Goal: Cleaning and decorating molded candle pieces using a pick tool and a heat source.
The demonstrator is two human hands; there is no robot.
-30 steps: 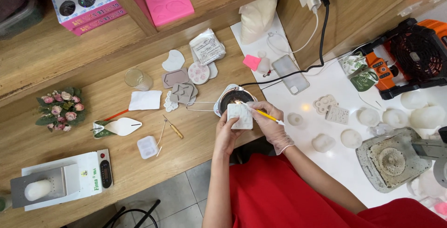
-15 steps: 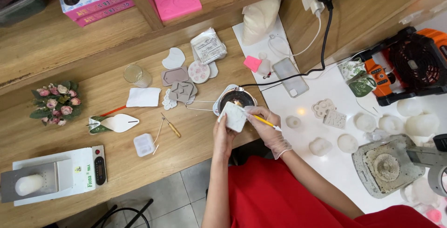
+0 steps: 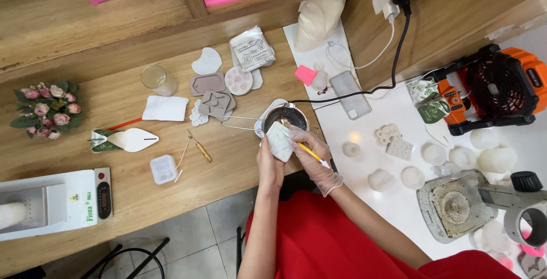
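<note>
Seen from above, a person in a red garment works at a wooden table (image 3: 142,199). The landmark is a small metal pot (image 3: 285,117) with a long wire handle, near the table's front edge. The bare left hand (image 3: 269,162) grips a white block (image 3: 279,140), tilted, just in front of the pot and over its rim. The gloved right hand (image 3: 316,162) pinches a yellow-handled tool (image 3: 310,153), its tip touching the block.

Risk, as a judgement: the block is held over the pot's edge, so a slip could drop it in or knock the pot, whose handle juts out left. The black cord (image 3: 393,57) trails behind the pot and could snag.

The pot holds something dark; what exactly is unclear. Left of the pot stands a glass cup (image 3: 156,78), contents not discernible, and a small clear square box (image 3: 164,168). Far left, a white scale (image 3: 62,202). Right of the pot, a white counter (image 3: 399,216) carries pale moulded pieces.
</note>
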